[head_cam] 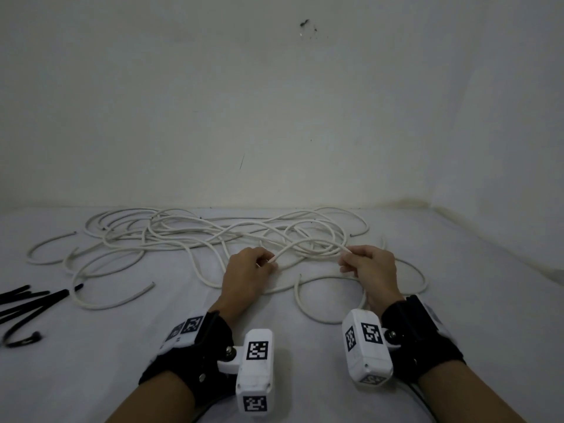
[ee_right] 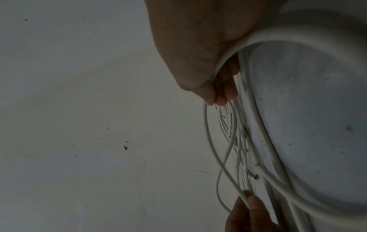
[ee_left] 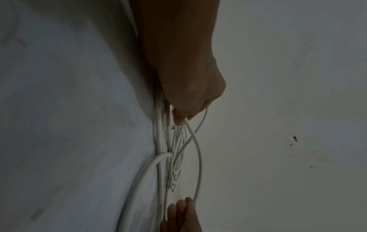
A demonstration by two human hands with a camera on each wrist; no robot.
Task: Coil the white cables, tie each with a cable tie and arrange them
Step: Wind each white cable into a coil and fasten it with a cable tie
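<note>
A tangle of loose white cables sprawls over the white table near the wall. One white cable arches between my two hands, lifted off the pile. My left hand pinches it at its left end, and my right hand pinches it at the right end with curled fingers. In the left wrist view the left hand holds the cable, which runs down to the right hand's fingers. The right wrist view shows the right hand pinching the cable.
Several black cable ties lie at the table's left edge. A plain wall rises directly behind the cable pile. Loose cable ends curl in front of the tangle.
</note>
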